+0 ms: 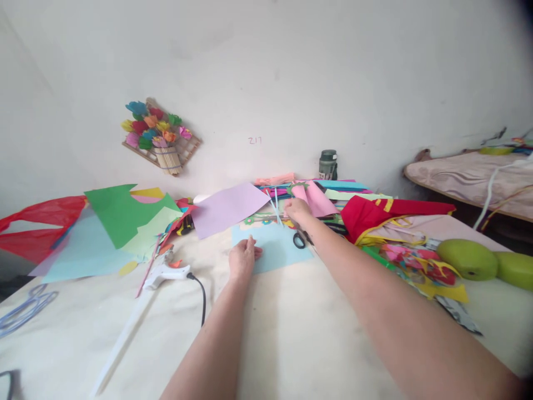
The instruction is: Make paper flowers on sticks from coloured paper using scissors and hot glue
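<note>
A light blue sheet of paper (277, 253) lies on the table in front of me. At its left edge is my left hand (244, 256), thumb raised and fingers curled together; whatever may be in them is hidden. My right hand (297, 209) reaches over the sheet's far side to the craft pile, its fingers closed beside some pale paper strips (275, 206). What those fingers grip, if anything, I cannot make out. Black-handled scissors (298, 240) lie on the sheet by my right wrist. Small paper flowers (249, 221) line the sheet's far edge.
A white glue gun (160, 273) with a black cord lies left, near green paper (120, 214). Lilac paper (229, 210) and pink paper (320, 199) lie at the back, before a dark bottle (328, 164). Red cloth (366, 214), scraps and a green cushion-like object (468, 259) occupy the right.
</note>
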The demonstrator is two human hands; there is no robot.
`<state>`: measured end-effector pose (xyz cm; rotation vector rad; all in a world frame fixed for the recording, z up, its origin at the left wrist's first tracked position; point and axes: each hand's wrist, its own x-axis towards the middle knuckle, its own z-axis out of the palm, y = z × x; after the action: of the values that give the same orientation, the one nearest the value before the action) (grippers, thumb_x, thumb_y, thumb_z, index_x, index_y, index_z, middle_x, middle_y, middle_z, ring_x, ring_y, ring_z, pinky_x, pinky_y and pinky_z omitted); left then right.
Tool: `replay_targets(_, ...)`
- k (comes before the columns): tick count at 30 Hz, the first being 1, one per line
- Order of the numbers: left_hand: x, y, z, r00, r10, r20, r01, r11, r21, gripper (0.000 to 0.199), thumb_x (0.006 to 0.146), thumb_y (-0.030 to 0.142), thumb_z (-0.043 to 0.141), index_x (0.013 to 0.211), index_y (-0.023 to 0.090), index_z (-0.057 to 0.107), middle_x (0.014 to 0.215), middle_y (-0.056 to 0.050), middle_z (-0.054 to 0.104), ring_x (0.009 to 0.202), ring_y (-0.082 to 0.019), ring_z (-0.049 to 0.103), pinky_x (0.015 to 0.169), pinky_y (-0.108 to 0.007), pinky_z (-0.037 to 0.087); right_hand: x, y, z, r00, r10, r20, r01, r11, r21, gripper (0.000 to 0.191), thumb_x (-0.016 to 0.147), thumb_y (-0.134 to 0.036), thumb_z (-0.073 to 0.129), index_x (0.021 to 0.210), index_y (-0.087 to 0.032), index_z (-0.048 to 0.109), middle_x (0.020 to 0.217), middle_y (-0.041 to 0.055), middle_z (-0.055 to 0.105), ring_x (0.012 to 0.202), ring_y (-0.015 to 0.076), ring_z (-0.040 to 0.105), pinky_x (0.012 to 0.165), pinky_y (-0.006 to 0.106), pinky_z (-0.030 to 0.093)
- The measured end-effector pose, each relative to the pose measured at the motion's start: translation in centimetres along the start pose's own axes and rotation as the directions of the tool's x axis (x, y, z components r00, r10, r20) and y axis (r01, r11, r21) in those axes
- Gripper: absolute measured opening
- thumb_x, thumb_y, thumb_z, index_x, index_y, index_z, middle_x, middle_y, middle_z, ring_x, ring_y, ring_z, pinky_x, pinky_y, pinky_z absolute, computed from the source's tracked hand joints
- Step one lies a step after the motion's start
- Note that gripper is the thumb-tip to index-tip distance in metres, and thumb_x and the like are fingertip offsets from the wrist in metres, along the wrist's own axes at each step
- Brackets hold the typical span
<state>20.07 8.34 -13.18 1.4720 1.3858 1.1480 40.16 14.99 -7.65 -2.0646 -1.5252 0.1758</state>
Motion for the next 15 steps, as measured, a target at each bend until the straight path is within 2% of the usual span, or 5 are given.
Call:
replay_targets(3, 0.0, 0.1, 0.0, 1.0, 0.012, -0.003, -0.011, 0.999, 0.04, 0.038, 0.077, 0.046, 0.038, 0.076, 0.015, 0.059, 0.064, -0.007, 0.066, 0.058, -0.014, 0.062, 0.059, -0.025, 0.048, -0.8, 0.0, -0.1, 0.998, -0.062, -0.011, 0.061, 0.996, -0.065, 0.017, 0.068, -0.025, 0.052, 0.076, -0.024, 0.068, 0.084, 0.0025, 0.066, 0.077, 0.0178, 0.059, 0.058, 0.023, 0.039)
replay_targets(7, -0.3, 0.4, -0.2, 1.0, 0.026, 0.008, -0.026, 0.998, 0.059, 0.035, 0.075, 0.046, 0.04, 0.074, 0.016, 0.059, 0.065, -0.006, 0.066, 0.059, -0.015, 0.062, 0.059, -0.026, 0.048, -1.9, -0.8, 0.7, 0.983, -0.178, 0.038, 0.182, 0.967, -0.179, 0.018, 0.07, -0.027, 0.052, 0.08, -0.028, 0.067, 0.088, 0.0001, 0.066, 0.08, 0.0172, 0.058, 0.061, 0.023, 0.04)
replay_targets(12, -0.4, 0.4, -0.2, 0.999, 0.043, 0.0, -0.043, 0.995, 0.093, 0.033, 0.075, 0.044, 0.041, 0.072, 0.017, 0.059, 0.065, -0.006, 0.066, 0.059, -0.015, 0.062, 0.06, -0.026, 0.047, -2.8, -1.9, 2.1, 0.931, -0.349, 0.103, 0.364, 0.881, -0.302, 0.021, 0.075, -0.025, 0.048, 0.085, -0.027, 0.067, 0.092, 0.003, 0.065, 0.083, 0.0185, 0.057, 0.067, 0.026, 0.04)
replay_targets(15, -0.4, 0.4, -0.2, 0.999, 0.054, -0.009, -0.053, 0.992, 0.115, 0.032, 0.076, 0.043, 0.04, 0.072, 0.017, 0.059, 0.064, -0.005, 0.066, 0.059, -0.014, 0.062, 0.059, -0.025, 0.047, -2.5, -2.3, 3.0, 0.883, -0.451, 0.13, 0.465, 0.805, -0.367, 0.022, 0.078, -0.022, 0.047, 0.088, -0.025, 0.066, 0.097, 0.0057, 0.062, 0.088, 0.0198, 0.055, 0.071, 0.027, 0.039)
